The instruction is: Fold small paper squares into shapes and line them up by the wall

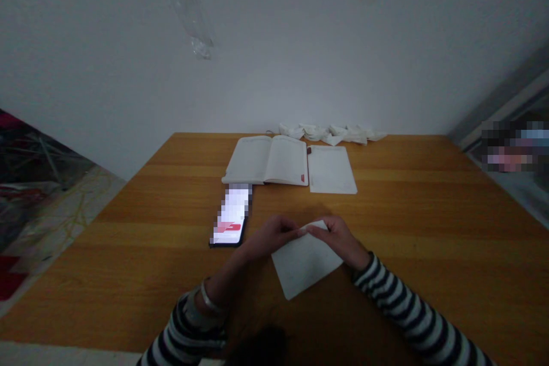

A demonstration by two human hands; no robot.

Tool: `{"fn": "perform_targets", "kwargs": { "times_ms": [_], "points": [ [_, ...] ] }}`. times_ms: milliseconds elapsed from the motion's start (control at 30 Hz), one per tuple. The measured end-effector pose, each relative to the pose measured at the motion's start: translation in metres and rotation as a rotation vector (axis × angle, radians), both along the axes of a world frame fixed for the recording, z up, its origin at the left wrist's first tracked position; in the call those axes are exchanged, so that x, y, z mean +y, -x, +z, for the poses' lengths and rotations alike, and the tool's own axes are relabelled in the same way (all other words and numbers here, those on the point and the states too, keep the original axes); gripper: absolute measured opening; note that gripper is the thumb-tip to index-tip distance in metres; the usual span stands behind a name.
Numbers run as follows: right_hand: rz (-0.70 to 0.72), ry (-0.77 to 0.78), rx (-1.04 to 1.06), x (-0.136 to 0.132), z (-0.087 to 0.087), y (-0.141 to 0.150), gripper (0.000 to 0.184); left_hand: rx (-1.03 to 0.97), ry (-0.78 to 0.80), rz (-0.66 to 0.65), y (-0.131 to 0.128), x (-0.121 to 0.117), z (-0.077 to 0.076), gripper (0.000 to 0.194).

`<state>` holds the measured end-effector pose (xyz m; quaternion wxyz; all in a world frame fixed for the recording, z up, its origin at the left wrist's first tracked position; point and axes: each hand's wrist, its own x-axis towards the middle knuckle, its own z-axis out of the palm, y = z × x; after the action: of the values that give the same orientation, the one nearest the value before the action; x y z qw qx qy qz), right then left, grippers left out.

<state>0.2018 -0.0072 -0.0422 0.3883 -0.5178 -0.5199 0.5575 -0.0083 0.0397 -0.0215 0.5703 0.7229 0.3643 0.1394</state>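
Both hands meet at the upper edge of a white sheet of paper (305, 266), low over the front middle of the table. My left hand (278, 234) pinches that edge from the left, thumb on the near side. From the right, my right hand (338, 235) grips the same edge, its thumb tip close to the left one. The rest of the sheet hangs or slants toward me below the thumbs. The fingers behind the paper are partly hidden. Left of my left hand lies a phone (231, 214) with a lit screen.
An open notebook (287, 161) lies farther back on the wooden table (407, 194), with a loose white sheet (332, 168) beside it. Crumpled white papers (330, 133) line the wall's foot. A wall (300, 57) closes off the table's far side.
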Motion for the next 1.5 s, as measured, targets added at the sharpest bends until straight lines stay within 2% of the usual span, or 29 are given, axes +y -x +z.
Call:
{"fn": "perform_targets", "kwargs": {
  "times_ms": [100, 233, 367, 433, 500, 633, 700, 900, 1067, 1167, 1233, 1333, 1433, 1500],
  "points": [
    [-0.118, -0.056, 0.016, 0.002, 0.001, -0.007, 0.042, 0.024, -0.074, 0.070, 0.005, 0.006, 0.000, 0.048],
    [-0.300, -0.125, 0.005, 0.007, -0.003, -0.015, 0.041, 0.114, -0.286, 0.273, 0.011, 0.014, 0.000, 0.043],
    [-0.367, -0.135, 0.010, 0.010, -0.011, -0.022, 0.039, 0.190, -0.414, 0.514, 0.015, 0.018, -0.001, 0.037],
    [-0.370, -0.124, 0.022, 0.010, -0.012, -0.022, 0.038, 0.108, -0.413, 0.620, 0.016, 0.018, 0.000, 0.035],
    [-0.317, -0.098, 0.041, 0.009, -0.011, -0.019, 0.037, -0.022, -0.346, 0.609, 0.013, 0.016, 0.000, 0.035],
    [-0.172, -0.098, 0.003, 0.005, -0.006, -0.008, 0.037, -0.075, -0.158, 0.296, -0.001, 0.006, -0.002, 0.029],
    [-0.149, -0.129, -0.046, 0.005, -0.006, -0.004, 0.033, -0.049, -0.137, 0.209, -0.007, -0.001, -0.003, 0.028],
    [-0.120, -0.170, -0.105, 0.007, -0.011, -0.006, 0.030, 0.003, -0.213, 0.177, -0.011, -0.008, 0.003, 0.028],
    [-0.045, -0.089, 0.035, 0.009, -0.006, -0.016, 0.043, 0.016, -0.201, 0.247, 0.000, 0.001, 0.009, 0.027],
    [-0.177, -0.015, 0.192, 0.013, -0.002, -0.025, 0.043, 0.001, -0.177, 0.365, 0.009, 0.010, 0.009, 0.026],
    [-0.292, 0.009, 0.275, 0.015, -0.001, -0.028, 0.044, -0.044, -0.169, 0.500, 0.014, 0.015, 0.009, 0.027],
    [-0.317, 0.003, 0.303, 0.013, -0.001, -0.025, 0.045, -0.129, -0.141, 0.638, 0.014, 0.015, 0.008, 0.030],
    [-0.221, 0.014, 0.262, 0.008, -0.005, -0.013, 0.042, -0.151, -0.108, 0.627, 0.006, 0.009, 0.003, 0.032],
    [-0.218, 0.016, 0.237, 0.004, -0.008, -0.006, 0.041, -0.148, -0.089, 0.592, 0.001, 0.006, -0.001, 0.033]
  ]
}}
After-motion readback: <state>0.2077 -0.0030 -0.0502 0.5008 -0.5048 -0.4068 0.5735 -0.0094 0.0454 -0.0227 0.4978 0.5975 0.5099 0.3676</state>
